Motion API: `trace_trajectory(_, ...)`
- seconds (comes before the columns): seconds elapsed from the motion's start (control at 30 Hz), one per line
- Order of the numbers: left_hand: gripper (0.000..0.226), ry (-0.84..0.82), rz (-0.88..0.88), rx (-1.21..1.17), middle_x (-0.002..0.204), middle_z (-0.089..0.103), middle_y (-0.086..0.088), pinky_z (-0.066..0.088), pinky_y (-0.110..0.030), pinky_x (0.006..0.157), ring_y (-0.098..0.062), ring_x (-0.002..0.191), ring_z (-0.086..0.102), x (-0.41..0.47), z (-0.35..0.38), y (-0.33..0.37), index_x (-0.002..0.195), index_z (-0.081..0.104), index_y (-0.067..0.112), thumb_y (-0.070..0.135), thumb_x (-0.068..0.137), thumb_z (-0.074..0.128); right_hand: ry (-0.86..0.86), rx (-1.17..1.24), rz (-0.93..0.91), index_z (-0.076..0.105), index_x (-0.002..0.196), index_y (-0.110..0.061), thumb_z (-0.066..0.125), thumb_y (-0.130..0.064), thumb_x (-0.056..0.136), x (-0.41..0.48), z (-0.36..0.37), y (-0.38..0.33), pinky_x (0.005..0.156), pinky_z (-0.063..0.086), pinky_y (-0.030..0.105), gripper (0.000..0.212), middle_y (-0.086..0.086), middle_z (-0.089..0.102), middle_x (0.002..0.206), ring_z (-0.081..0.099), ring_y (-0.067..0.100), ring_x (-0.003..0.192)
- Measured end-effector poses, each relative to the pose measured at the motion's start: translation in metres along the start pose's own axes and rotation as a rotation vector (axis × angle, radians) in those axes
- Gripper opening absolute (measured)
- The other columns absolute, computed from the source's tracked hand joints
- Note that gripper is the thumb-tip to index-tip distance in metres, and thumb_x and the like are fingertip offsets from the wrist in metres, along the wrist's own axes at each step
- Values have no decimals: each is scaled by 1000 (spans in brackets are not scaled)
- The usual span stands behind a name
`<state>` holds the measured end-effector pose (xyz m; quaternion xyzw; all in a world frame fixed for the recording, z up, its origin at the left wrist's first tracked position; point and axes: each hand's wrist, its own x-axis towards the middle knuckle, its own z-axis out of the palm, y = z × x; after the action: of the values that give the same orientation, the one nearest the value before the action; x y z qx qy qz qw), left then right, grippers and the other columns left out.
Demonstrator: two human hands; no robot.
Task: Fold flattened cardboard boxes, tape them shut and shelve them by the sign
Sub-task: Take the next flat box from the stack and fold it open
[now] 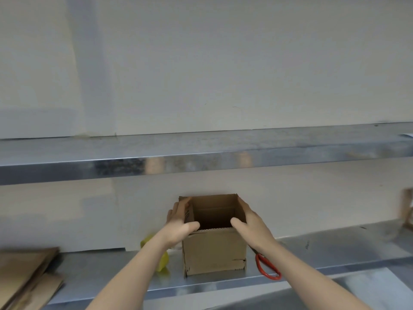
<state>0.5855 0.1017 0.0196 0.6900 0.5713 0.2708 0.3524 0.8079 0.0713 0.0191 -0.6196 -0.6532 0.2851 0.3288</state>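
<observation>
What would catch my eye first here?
The open-topped box in the middle, standing on the metal shelf, with the left hand and right hand gripping its two sides. Next, the red-handled scissors lying just right of it, a yellow thing partly hidden behind the left forearm, and flat cardboard at the lower left.
</observation>
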Motion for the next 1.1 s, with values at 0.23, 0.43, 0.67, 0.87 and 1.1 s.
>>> trace_trajectory(0.23, 91, -36, -7, 32, 140, 41, 0, 34, -34, 102, -16, 122, 29, 1, -2, -1, 146, 15, 37, 40, 62, 50, -104, 108, 25, -6, 153, -35, 55, -40, 78, -1, -6, -4, 106, 36, 32, 96, -12, 36, 142, 39, 15, 133)
trace_trajectory(0.43, 110, -71, -34, 58, 149, 33, -5, 33, -38, 107, -23, 136, 26, 2, 2, 2, 148, -1, 48, 54, 51, 52, -64, 139, 68, 31, 132, -30, 62, -28, 82, -1, -10, 5, 90, 43, 29, 59, -4, 47, 131, 48, 12, 112)
trace_trajectory(0.67, 109, -131, 47, 120, 156, 25, -4, 33, -31, 108, -20, 141, 27, -4, 2, 12, 152, 4, 30, 53, 59, 57, -16, 123, 25, 36, 140, -30, 58, -32, 78, -9, -7, 9, 85, 38, 26, 66, -2, 45, 126, 42, -1, 107)
trace_trajectory(0.87, 102, -106, 22, 116, 146, 37, -4, 36, -29, 103, -19, 132, 38, -14, -2, 4, 150, 15, 26, 49, 61, 59, -60, 93, -13, 35, 137, -35, 58, -23, 84, -16, -6, 10, 76, 34, 13, 59, -14, 40, 111, 39, -5, 108)
trace_trajectory(1.1, 99, -122, -7, 144, 143, 37, -7, 39, -28, 102, -20, 128, 40, -19, 6, 0, 148, 18, 24, 50, 63, 61, -124, 44, -74, 34, 134, -45, 54, -20, 89, -29, -8, 5, 88, 32, 19, 55, -7, 38, 111, 39, 10, 113)
